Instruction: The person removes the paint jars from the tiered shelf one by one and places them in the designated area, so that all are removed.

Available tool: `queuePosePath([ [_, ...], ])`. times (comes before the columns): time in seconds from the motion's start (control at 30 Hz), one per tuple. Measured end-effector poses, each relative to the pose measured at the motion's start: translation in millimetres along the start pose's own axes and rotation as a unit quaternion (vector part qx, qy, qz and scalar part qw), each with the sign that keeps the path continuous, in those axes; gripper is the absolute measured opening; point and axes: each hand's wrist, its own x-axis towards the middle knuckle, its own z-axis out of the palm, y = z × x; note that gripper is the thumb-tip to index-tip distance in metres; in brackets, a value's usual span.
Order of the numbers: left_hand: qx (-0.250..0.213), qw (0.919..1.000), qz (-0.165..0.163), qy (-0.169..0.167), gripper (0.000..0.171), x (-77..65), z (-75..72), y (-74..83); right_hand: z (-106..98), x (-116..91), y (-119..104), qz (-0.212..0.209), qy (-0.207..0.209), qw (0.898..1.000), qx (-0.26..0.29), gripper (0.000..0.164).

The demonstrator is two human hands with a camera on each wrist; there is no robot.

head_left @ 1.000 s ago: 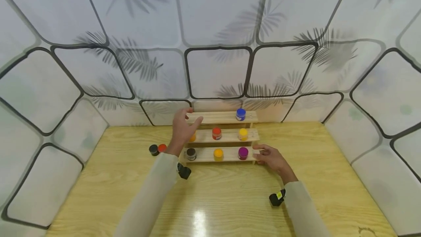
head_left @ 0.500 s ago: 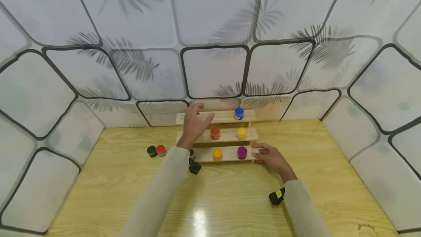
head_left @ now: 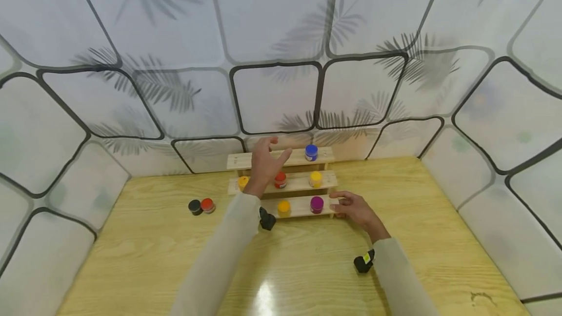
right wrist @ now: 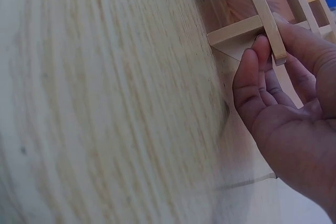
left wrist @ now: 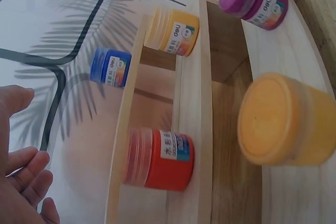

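Note:
A three-step wooden display rack point(head_left: 303, 212) stands on the table, bearing small paint jars. Over its upper steps hovers my left hand point(head_left: 267, 165), thumb and fingers spread, holding nothing. Below that hand in the head view is a red jar point(head_left: 280, 180); the left wrist view shows this red jar point(left wrist: 170, 158) on the middle step. My right hand point(head_left: 357, 210) grips the right end of the lowest step. In the right wrist view, the right hand's fingers point(right wrist: 249, 80) curl under the board's end point(right wrist: 278, 51), thumb on the other side. A purple jar point(head_left: 316, 204) sits close by.
A blue jar point(head_left: 311, 152) stands on the top step. A yellow jar point(head_left: 315, 179) and an orange jar point(head_left: 243, 182) flank the red one. Another orange jar point(head_left: 284, 207) is on the lowest step. Black point(head_left: 195, 207) and red-lidded point(head_left: 208, 205) jars stand left on the table point(head_left: 145, 257).
My left hand has moved rightward along the rack's upper steps, uncovering the orange jar at the middle step's left and covering the dark jar below. The right hand keeps its grip.

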Motion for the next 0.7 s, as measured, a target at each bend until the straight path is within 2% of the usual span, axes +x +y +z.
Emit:
queuePosePath([
  [0.2,-0.017,0.9998,0.009,-0.006,0.047,2.4,8.6,6.9,-0.9,0.1,-0.6,-0.004,0.002,1.0,-0.002,0.05],
  [0.53,0.025,0.9989,0.017,-0.034,0.047,4.6,26.2,8.1,1.6,2.2,0.8,0.001,0.009,1.0,-0.009,0.049],
  [0.7,0.036,0.9973,0.05,-0.04,0.045,5.3,35.5,9.4,1.0,2.3,1.9,0.006,0.012,1.0,0.0,0.049],
])
